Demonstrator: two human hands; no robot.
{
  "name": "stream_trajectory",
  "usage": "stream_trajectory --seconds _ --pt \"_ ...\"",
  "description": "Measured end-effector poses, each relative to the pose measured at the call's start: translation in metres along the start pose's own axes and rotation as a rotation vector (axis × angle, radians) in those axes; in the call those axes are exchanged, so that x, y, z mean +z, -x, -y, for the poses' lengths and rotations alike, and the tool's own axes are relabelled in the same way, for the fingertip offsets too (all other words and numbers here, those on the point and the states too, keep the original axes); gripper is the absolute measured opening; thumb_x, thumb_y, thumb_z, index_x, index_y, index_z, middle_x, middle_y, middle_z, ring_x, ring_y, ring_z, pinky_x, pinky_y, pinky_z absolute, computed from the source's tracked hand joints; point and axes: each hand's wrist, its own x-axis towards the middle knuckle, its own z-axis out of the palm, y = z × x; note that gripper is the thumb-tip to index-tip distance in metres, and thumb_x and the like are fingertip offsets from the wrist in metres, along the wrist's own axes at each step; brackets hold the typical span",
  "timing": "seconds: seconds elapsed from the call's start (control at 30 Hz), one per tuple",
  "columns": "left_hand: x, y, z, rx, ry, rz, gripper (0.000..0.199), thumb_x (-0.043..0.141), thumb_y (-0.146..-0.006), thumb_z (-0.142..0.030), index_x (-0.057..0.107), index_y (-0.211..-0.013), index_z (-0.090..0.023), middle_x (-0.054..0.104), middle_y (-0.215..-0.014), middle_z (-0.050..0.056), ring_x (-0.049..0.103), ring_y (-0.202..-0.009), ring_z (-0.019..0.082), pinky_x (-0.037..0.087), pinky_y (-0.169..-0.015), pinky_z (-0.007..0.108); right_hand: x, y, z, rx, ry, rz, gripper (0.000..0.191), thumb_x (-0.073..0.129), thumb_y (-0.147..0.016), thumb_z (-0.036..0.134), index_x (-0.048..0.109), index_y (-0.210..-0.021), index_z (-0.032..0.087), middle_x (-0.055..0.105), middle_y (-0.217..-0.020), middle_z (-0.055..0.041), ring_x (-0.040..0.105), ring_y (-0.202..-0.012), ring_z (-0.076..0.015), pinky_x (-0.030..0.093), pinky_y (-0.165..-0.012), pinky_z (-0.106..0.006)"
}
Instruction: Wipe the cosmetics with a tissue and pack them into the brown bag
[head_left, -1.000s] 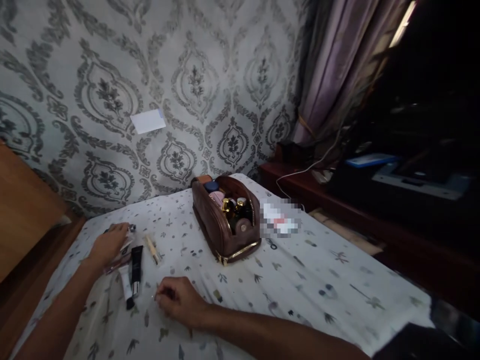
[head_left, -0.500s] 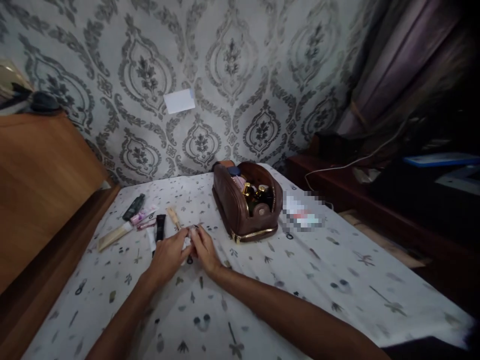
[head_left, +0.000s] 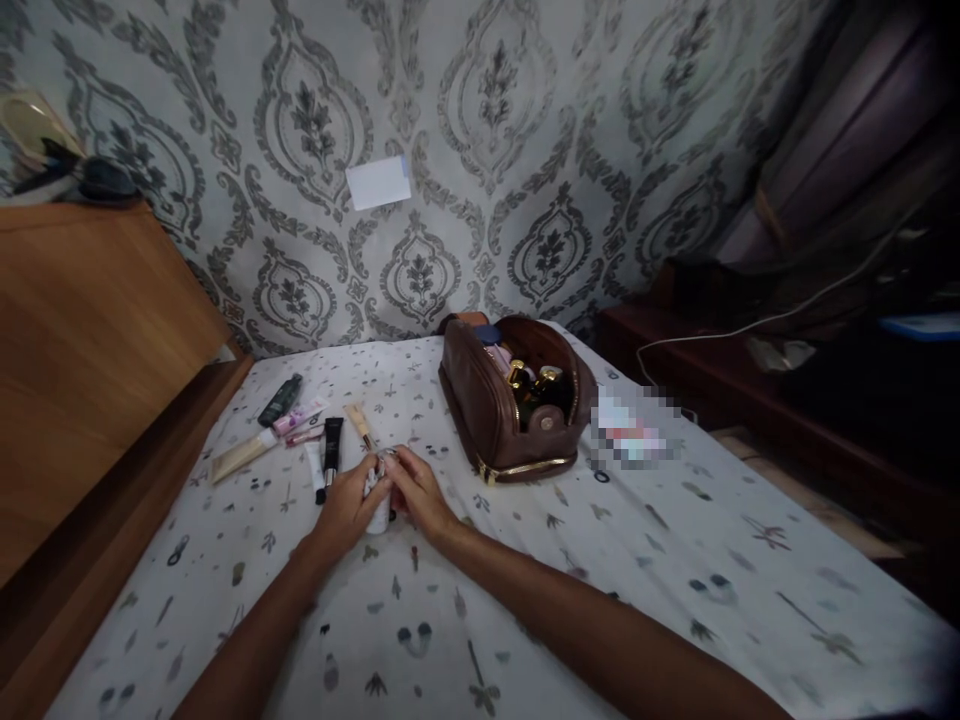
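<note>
Both hands meet over the patterned white sheet (head_left: 442, 610), left of an open brown bag (head_left: 484, 400). My left hand (head_left: 346, 510) is wrapped round a small white bottle (head_left: 378, 512). At the bottle's top, the fingers of my right hand (head_left: 421, 492) are pinched together; what they grip there is too small to make out. Just beyond my left hand lie a black tube (head_left: 332, 445), a white tube (head_left: 315, 468) and a beige tube with a thin dark end (head_left: 358, 420). Gold-capped bottles (head_left: 550, 378) show inside the bag.
Farther left lie a dark green bottle (head_left: 281, 400), a pink tube (head_left: 300, 414) and a long beige tube (head_left: 241, 456). Right of the bag is a pixelated item (head_left: 634, 432). A wooden panel (head_left: 97, 310) borders the left; dark red furniture (head_left: 675, 360) stands right.
The camera view has shifted, so the bag and furniture appear farther right. More of the white bottle shows below my left hand. Both hands remain together around it.
</note>
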Motion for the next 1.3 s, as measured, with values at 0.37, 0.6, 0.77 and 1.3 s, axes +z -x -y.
stream_trajectory --seconds 0.37,0.6,0.77,1.3 --pt "0.008 0.001 0.009 -0.180 0.453 -0.153 0.053 0.045 -0.088 -0.070 0.063 -0.084 -0.020 0.065 -0.071 0.003 0.061 -0.066 0.019 0.049 -0.063 0.029 -0.003 -0.010 -0.013 0.079 -0.219 -0.095 0.050 0.069 -0.073 0.067 0.053 -0.073 0.020 0.046 -0.048 0.0091 0.038 -0.034 -0.0058 0.023 -0.029 -0.017" --pt "0.015 -0.004 0.009 -0.359 0.710 -0.346 0.070 0.052 -0.077 -0.079 0.054 -0.112 -0.019 0.066 -0.074 0.001 0.055 -0.041 0.013 0.040 -0.036 0.023 -0.006 -0.013 -0.010 0.050 -0.375 -0.155 0.051 0.077 -0.069 0.064 0.051 -0.078 0.021 0.065 -0.068 0.0026 0.063 -0.052 -0.0103 0.052 -0.050 -0.022" --pt "0.012 -0.005 0.011 -0.380 0.721 -0.510 0.065 0.061 -0.075 -0.073 0.055 -0.109 -0.018 0.065 -0.074 -0.001 0.056 -0.045 0.010 0.041 -0.040 0.020 -0.003 -0.009 -0.005 0.053 -0.378 -0.067 0.047 0.080 -0.070 0.056 0.050 -0.081 0.021 0.067 -0.070 0.0019 0.067 -0.056 -0.0129 0.055 -0.057 -0.024" --pt "-0.019 0.003 0.023 0.045 -0.013 -0.496 0.033 0.048 -0.093 -0.046 0.065 -0.086 -0.019 0.065 -0.082 0.003 0.060 -0.080 0.021 0.046 -0.075 0.030 -0.005 0.002 -0.002 0.147 0.153 0.098 0.052 0.048 -0.090 0.065 0.048 -0.065 0.019 0.047 -0.045 0.0077 0.043 -0.034 -0.0058 0.030 -0.035 -0.018"
